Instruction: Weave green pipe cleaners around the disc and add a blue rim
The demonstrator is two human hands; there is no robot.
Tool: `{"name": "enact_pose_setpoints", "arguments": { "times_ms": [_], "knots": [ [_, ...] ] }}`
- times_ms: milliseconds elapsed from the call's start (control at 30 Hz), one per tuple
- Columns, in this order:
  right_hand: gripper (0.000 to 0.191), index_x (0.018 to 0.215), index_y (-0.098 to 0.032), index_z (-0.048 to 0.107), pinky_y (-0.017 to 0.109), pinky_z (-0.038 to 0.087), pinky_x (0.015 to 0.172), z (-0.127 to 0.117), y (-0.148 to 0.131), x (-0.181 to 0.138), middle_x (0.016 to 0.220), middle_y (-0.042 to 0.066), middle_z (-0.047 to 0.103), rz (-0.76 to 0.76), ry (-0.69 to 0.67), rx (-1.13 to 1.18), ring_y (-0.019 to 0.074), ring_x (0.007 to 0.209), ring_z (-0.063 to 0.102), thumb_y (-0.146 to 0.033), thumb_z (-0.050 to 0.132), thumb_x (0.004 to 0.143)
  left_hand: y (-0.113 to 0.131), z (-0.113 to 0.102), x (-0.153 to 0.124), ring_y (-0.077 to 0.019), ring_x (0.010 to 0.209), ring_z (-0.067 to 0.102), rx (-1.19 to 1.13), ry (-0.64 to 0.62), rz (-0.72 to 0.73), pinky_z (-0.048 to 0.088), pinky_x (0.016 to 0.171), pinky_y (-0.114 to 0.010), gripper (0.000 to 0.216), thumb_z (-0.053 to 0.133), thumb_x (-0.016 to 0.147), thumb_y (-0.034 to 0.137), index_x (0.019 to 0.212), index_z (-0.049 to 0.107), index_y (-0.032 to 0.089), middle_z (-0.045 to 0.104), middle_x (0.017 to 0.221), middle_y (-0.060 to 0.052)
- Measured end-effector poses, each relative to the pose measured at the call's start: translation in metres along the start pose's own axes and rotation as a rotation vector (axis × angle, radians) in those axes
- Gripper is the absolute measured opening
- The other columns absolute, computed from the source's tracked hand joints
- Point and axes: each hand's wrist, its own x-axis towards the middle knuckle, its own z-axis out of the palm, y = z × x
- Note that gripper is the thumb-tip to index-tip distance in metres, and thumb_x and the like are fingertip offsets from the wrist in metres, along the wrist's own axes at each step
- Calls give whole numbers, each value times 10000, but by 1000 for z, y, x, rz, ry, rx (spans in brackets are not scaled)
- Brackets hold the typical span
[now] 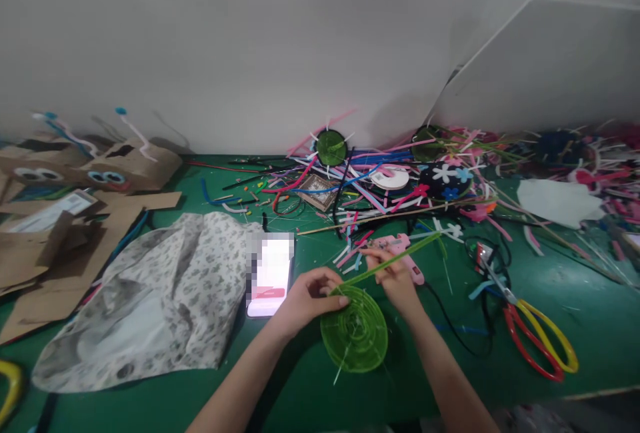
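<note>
A bright green coiled disc [355, 333] of pipe cleaner lies on the green table near the front middle. My left hand [311, 296] is closed, pinching the disc's upper left rim. My right hand [395, 274] is closed on the loose green pipe cleaner strand [400, 256], which runs up and right from the disc. A pink glue gun [400, 246] lies just behind my right hand, with its black cord trailing to the right.
A lit phone [271, 273] lies left of my hands beside a flowered cloth [160, 300]. Red-and-yellow scissors [535, 330] lie at the right. A heap of coloured pipe cleaners [380, 180] fills the back. Cardboard cut-outs [65, 220] sit at the left, white boards behind.
</note>
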Motion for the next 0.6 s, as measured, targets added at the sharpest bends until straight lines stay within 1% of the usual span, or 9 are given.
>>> {"name": "enact_pose_setpoints", "arguments": {
  "times_ms": [67, 133, 200, 233, 267, 300, 400, 500, 600],
  "knots": [
    [422, 1256, -172, 538, 265, 493, 556, -13, 6, -13, 905, 70, 680, 124, 201, 200, 131, 636, 615, -385, 376, 929, -4, 0, 2, -83, 614, 488, 136, 35, 39, 377, 573, -183, 202, 763, 693, 228, 809, 617, 152, 516, 659, 44],
    [463, 1323, -192, 469, 326, 526, 697, -23, 6, -27, 1109, 102, 634, 212, 569, 317, 177, 863, 638, -391, 430, 906, -9, 0, 4, -100, 639, 492, 306, 76, 77, 375, 580, -197, 172, 733, 716, 236, 836, 634, 162, 516, 678, 36],
    [481, 1348, -224, 445, 393, 496, 847, -29, 0, -40, 1279, 113, 543, 151, 886, 182, 227, 1107, 556, -352, 488, 886, -12, 1, 4, -116, 646, 501, 463, 113, 97, 375, 581, -211, 151, 701, 742, 249, 859, 645, 171, 530, 682, 28],
    [486, 1354, -236, 443, 416, 471, 898, -32, -5, -45, 1316, 112, 519, 59, 948, 42, 241, 1169, 516, -315, 510, 879, -13, 2, 4, -123, 643, 508, 525, 124, 100, 378, 579, -218, 144, 685, 754, 257, 866, 648, 174, 542, 678, 25],
    [484, 1348, -246, 455, 433, 444, 940, -34, -10, -49, 1324, 104, 521, -48, 930, -114, 247, 1200, 493, -272, 530, 870, -14, 3, 4, -131, 649, 520, 567, 130, 102, 386, 586, -225, 142, 673, 763, 263, 872, 649, 176, 559, 687, 19],
    [472, 1330, -258, 481, 451, 412, 980, -35, -14, -51, 1307, 92, 546, -155, 840, -263, 249, 1211, 490, -232, 542, 863, -15, 4, 4, -139, 658, 534, 599, 128, 106, 396, 596, -231, 142, 664, 770, 269, 876, 651, 176, 579, 697, 12],
    [364, 1220, -290, 585, 516, 279, 1081, -35, -23, -50, 1183, 38, 649, -340, 384, -526, 231, 1161, 540, -184, 513, 879, -15, 5, 5, -160, 700, 578, 644, 108, 126, 429, 638, -248, 142, 638, 787, 272, 888, 659, 175, 635, 753, -12],
    [284, 1124, -285, 650, 522, 272, 1079, -29, -20, -45, 1000, 13, 714, -333, 128, -547, 191, 961, 623, -220, 467, 916, -14, 5, 5, -171, 727, 605, 638, 110, 138, 451, 659, -255, 148, 622, 792, 266, 897, 663, 171, 661, 786, -23],
    [270, 1055, -261, 689, 453, 396, 972, -23, -14, -44, 880, 28, 724, -256, 76, -518, 174, 809, 634, -245, 450, 931, -12, 5, 5, -175, 727, 616, 635, 134, 137, 463, 658, -257, 152, 618, 792, 268, 902, 664, 173, 671, 792, -25]
  ]
}}
